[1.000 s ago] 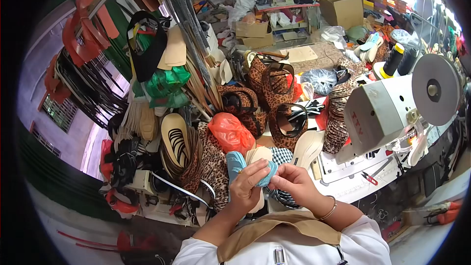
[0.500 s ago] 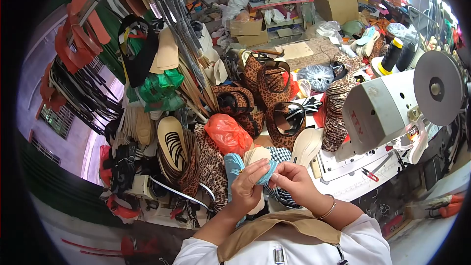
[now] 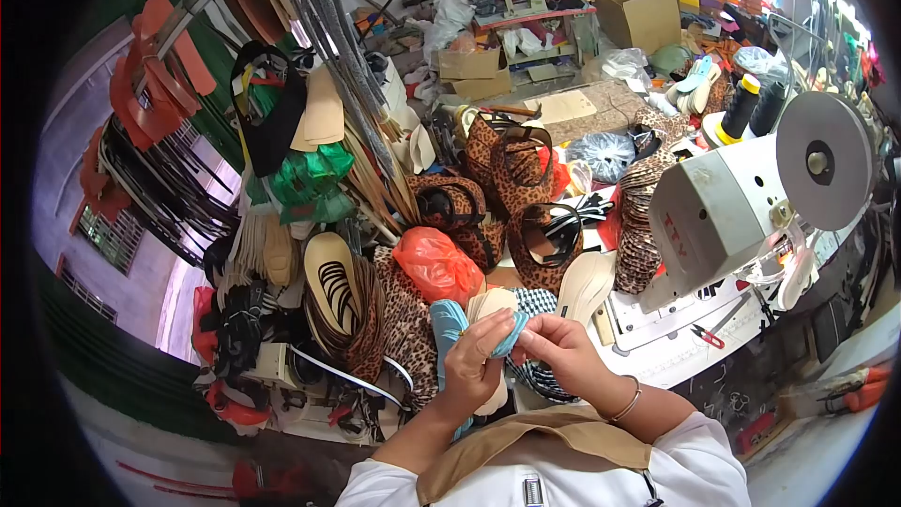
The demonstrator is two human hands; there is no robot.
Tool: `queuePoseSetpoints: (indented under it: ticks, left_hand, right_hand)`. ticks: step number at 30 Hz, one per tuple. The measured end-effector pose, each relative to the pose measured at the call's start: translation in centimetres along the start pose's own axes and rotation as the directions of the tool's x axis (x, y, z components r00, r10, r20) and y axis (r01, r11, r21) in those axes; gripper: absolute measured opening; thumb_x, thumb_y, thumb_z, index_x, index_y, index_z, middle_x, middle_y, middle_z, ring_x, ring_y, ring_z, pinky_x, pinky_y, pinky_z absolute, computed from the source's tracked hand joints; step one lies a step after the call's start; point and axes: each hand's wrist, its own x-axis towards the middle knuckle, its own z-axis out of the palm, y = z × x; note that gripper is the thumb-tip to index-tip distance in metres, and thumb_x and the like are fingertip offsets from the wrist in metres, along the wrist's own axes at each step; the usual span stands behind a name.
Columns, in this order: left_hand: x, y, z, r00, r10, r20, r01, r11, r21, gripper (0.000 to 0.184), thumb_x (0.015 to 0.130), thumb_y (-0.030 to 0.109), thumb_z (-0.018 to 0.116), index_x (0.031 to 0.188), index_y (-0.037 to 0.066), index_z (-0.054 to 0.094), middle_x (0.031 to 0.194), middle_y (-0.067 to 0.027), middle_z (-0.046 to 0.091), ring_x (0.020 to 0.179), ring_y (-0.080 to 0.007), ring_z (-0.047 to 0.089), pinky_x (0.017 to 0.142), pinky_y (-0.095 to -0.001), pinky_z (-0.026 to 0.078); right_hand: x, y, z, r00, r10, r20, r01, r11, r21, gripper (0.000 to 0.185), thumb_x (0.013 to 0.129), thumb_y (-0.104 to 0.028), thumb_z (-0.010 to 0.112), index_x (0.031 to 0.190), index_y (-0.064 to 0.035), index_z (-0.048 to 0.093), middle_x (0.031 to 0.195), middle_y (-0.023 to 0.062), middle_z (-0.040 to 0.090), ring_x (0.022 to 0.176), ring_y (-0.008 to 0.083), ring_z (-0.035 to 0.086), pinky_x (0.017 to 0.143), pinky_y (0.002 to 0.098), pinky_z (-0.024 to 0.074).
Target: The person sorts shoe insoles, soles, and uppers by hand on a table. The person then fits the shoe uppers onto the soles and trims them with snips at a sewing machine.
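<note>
Light blue strappy material [image 3: 508,336] is held between my two hands, just in front of my chest. My left hand [image 3: 477,357] is wrapped round it, fingers together. My right hand [image 3: 556,347] pinches its right edge with thumb and forefinger. More light blue pieces [image 3: 448,321] show left of my left hand and partly beneath it. Pale insoles [image 3: 489,303] lie just beyond my fingers, beside a black-and-white checked piece [image 3: 536,302]. A red plastic bag [image 3: 437,264] sits behind them.
At the right stands a sewing machine [image 3: 718,216], with red-handled snips [image 3: 708,336] on its bed. Leopard-print pieces [image 3: 546,249] are heaped beyond my hands. On the left are stacked insoles [image 3: 331,286] and hanging straps [image 3: 160,188]. A cardboard box [image 3: 638,14] stands at the back.
The view has shifted slightly, moving the background a little in the frame. Both hands keep their hold on the blue material, with only small finger movement.
</note>
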Motion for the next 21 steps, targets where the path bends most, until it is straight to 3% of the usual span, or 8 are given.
queuePoseSetpoints:
  ticks: [4,6,7,10,11,13,14,21]
  left_hand:
    - [0.0,0.0,-0.1,1.0,0.012,-0.002,-0.012,1.0,0.024,0.039,0.076,-0.01,0.054,0.112,0.005,0.059,0.113,-0.0157,0.059,0.102,-0.0313,0.06,0.085,-0.0368,0.05]
    - [0.0,-0.3,-0.9,0.972,-0.218,-0.088,0.221,0.975,0.026,0.031,0.081,-0.004,0.057,0.111,0.005,0.058,0.112,-0.0159,0.059,0.098,-0.0272,0.061,0.081,-0.0357,0.05]
    - [0.1,-1.3,-1.0,0.903,-0.376,-0.206,0.351,0.924,-0.149,0.029,0.085,0.002,0.058,0.114,0.004,0.055,0.111,-0.0128,0.06,0.096,-0.0213,0.06,0.081,-0.0339,0.049]
    - [3.2,-1.4,-3.2,0.814,-0.545,-0.202,0.234,0.626,-0.744,0.034,0.088,0.004,0.055,0.121,0.004,0.048,0.11,-0.0054,0.058,0.099,-0.0167,0.056,0.088,-0.0311,0.045]
    - [3.4,-1.5,-3.4,0.814,-0.54,-0.214,0.226,0.634,-0.74,0.034,0.088,0.004,0.055,0.121,0.004,0.048,0.11,-0.0054,0.058,0.099,-0.0167,0.056,0.088,-0.0311,0.045]
    - [3.6,-1.9,-3.4,0.734,-0.663,-0.148,0.206,0.425,-0.881,0.033,0.089,0.006,0.054,0.121,0.005,0.048,0.113,-0.0056,0.056,0.102,-0.0177,0.055,0.09,-0.0332,0.044]
    - [3.5,-2.2,-3.3,0.733,-0.663,-0.149,0.204,0.424,-0.882,0.033,0.089,0.006,0.054,0.121,0.005,0.048,0.113,-0.0056,0.056,0.102,-0.0177,0.055,0.09,-0.0332,0.044]
    - [0.6,-2.6,-1.7,0.66,-0.744,0.107,0.353,0.182,-0.918,0.037,0.087,0.002,0.051,0.124,0.006,0.046,0.114,-0.0064,0.055,0.103,-0.0188,0.055,0.09,-0.0347,0.045]
  right_hand:
    - [0.0,0.1,0.0,1.0,0.009,-0.006,-0.009,1.0,0.016,0.014,0.092,-0.015,0.054,0.093,-0.001,0.057,0.083,0.0028,0.06,0.075,0.0086,0.056,0.072,0.0236,0.047]
    - [0.3,0.6,0.1,0.997,-0.043,-0.066,0.042,0.999,-0.014,0.012,0.09,-0.012,0.056,0.096,-0.0005,0.056,0.086,0.0035,0.06,0.076,0.0089,0.056,0.074,0.0238,0.047]
    - [0.7,1.1,0.0,0.988,-0.103,-0.115,0.094,0.992,-0.08,0.013,0.089,-0.01,0.057,0.097,-0.0003,0.056,0.088,0.0038,0.06,0.077,0.0091,0.056,0.074,0.0238,0.0469]
    - [2.0,3.6,-1.7,0.888,-0.44,-0.13,0.247,0.697,-0.673,0.033,0.082,-0.023,0.067,0.102,-0.0004,0.055,0.089,0.004,0.06,0.081,0.0139,0.058,0.075,0.0279,0.0474]
    - [2.0,4.5,-2.2,0.912,-0.398,-0.098,0.239,0.711,-0.661,0.042,0.08,-0.028,0.069,0.108,-0.0003,0.053,0.09,0.0043,0.06,0.08,0.0147,0.058,0.073,0.0286,0.0475]
    - [1.2,4.9,-2.3,0.996,0.073,-0.052,-0.086,0.936,-0.34,0.042,0.082,-0.028,0.068,0.111,-0.0004,0.053,0.091,0.0037,0.061,0.081,0.0116,0.057,0.072,0.0259,0.0467]
    - [0.7,5.1,-2.0,0.987,0.162,-0.012,-0.159,0.953,-0.256,0.037,0.086,-0.026,0.064,0.11,-0.0004,0.054,0.093,0.0032,0.061,0.081,0.0085,0.056,0.071,0.0237,0.0461]
    - [-0.1,5.7,-2.5,0.981,0.195,-0.007,-0.192,0.958,-0.211,0.03,0.091,-0.02,0.057,0.112,0.0,0.053,0.093,0.0015,0.061,0.082,0.007,0.056,0.073,0.0233,0.0461]
